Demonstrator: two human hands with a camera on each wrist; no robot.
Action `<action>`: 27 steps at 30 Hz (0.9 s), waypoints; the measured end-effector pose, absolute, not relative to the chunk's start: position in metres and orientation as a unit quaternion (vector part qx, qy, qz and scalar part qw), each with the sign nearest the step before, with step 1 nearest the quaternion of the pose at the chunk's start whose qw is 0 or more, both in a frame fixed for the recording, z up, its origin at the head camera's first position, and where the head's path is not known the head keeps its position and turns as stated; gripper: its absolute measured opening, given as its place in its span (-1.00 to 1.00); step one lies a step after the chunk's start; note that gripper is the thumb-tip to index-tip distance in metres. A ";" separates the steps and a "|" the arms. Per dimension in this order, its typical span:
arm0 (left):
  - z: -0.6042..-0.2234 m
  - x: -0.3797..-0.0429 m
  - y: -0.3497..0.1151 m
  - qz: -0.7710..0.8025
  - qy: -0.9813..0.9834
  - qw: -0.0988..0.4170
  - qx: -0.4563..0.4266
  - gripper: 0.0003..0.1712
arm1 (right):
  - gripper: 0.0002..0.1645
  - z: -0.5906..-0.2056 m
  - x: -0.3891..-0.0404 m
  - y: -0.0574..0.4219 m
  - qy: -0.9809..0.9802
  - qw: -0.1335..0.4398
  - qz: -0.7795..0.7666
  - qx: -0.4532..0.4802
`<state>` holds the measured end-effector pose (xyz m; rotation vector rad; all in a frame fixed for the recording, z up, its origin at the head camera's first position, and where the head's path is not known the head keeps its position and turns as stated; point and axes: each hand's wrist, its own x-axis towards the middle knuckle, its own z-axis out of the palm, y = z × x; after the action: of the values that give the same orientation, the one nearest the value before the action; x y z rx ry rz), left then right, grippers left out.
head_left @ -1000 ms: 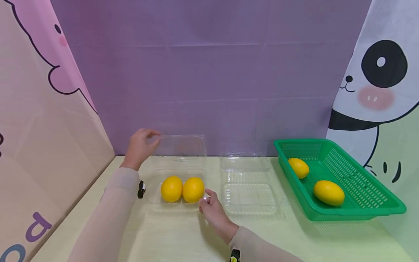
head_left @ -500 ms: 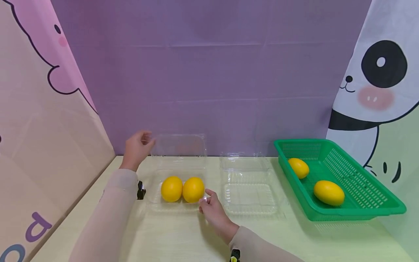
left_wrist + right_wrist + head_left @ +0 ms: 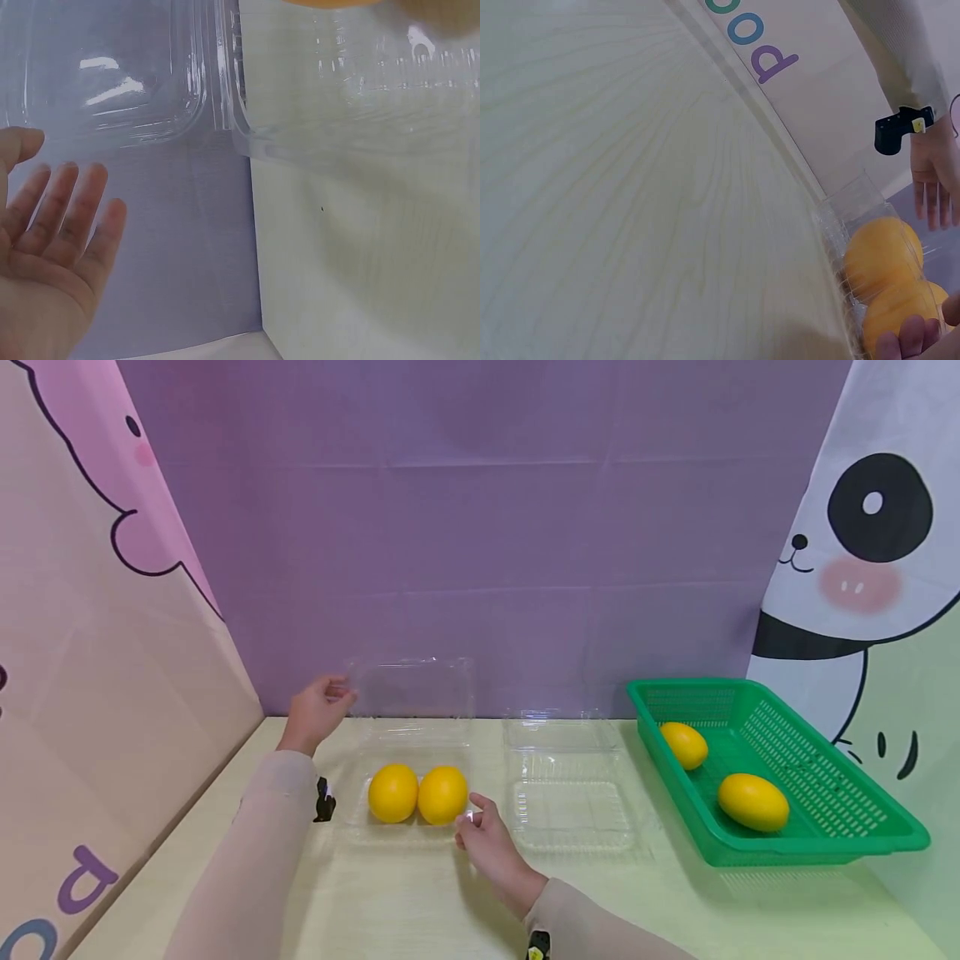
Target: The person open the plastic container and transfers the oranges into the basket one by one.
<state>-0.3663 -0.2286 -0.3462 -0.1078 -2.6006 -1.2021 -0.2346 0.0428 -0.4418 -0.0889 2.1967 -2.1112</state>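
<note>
A hinged clear plastic container (image 3: 352,835) lies unfolded on the table, its lid (image 3: 412,689) raised behind against the purple backdrop. Two yellow fruits (image 3: 393,793) sit side by side in its base, kind unclear. My left hand (image 3: 313,712) is at the lid's left edge; in the left wrist view its fingers (image 3: 75,214) are loosely extended, holding nothing. At the base's front right corner, my right hand (image 3: 495,856) pinches the rim between thumb and fingers, beside the right fruit. The right wrist view shows its curled fingers (image 3: 909,337) only in part.
Right of the fruit stands a second clear plastic container (image 3: 573,814), lid laid back, nothing in it. A green basket (image 3: 810,843) at the far right holds two yellow oval fruits (image 3: 753,802). Printed cloth (image 3: 112,710) borders the table at the left.
My left hand first drew back left from the lid, then dropped lower beside it. The lid's top edge now stands a little higher. My right hand and the fruits have stayed put.
</note>
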 end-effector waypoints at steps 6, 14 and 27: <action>-0.350 -0.367 -0.232 -0.410 -0.907 0.085 -0.044 -0.30 | -0.37 -0.441 -0.234 0.043 0.718 0.052 -0.694 -0.023; -0.356 -0.369 -0.234 -0.404 -0.912 0.013 -0.069 -0.16 | -0.36 -0.441 -0.234 0.043 0.716 0.049 -0.696 -0.025; -0.367 -0.371 -0.234 -0.395 -0.915 -0.046 -0.069 -0.06 | -0.36 -0.440 -0.234 0.042 0.716 0.045 -0.696 -0.027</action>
<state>-0.3714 -0.2336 -0.3668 -0.2229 -2.9623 -1.2784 -0.2339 0.0419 -0.4395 -0.0822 2.1873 -2.1263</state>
